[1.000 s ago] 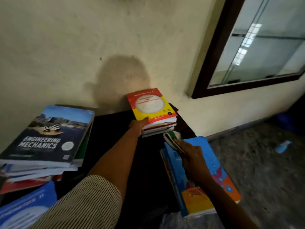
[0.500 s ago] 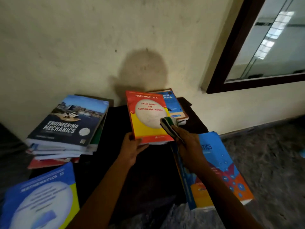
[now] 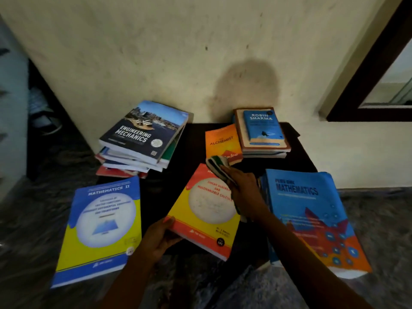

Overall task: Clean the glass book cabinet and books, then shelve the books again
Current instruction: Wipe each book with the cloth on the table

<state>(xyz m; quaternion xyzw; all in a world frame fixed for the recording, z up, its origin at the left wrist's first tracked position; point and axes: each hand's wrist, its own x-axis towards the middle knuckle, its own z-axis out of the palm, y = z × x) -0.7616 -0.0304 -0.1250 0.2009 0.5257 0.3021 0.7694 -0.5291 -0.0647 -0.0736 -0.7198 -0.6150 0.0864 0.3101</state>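
On a dark table [image 3: 194, 139] by a stained wall [image 3: 156, 52], a person's left hand [image 3: 159, 238] grips the near corner of a red-and-yellow maths book [image 3: 207, 210] while the right hand [image 3: 244, 190] clutches a seemingly striped cloth [image 3: 217, 165] on its cover, wiping apparently begun, a full sweep due next.

Pretty dim room: scuffed cream wall [image 3: 156, 52] with a round shadow [image 3: 247, 90] on it, dark worktop [image 3: 194, 141] right against it, mottled grey floor [image 3: 379, 208].
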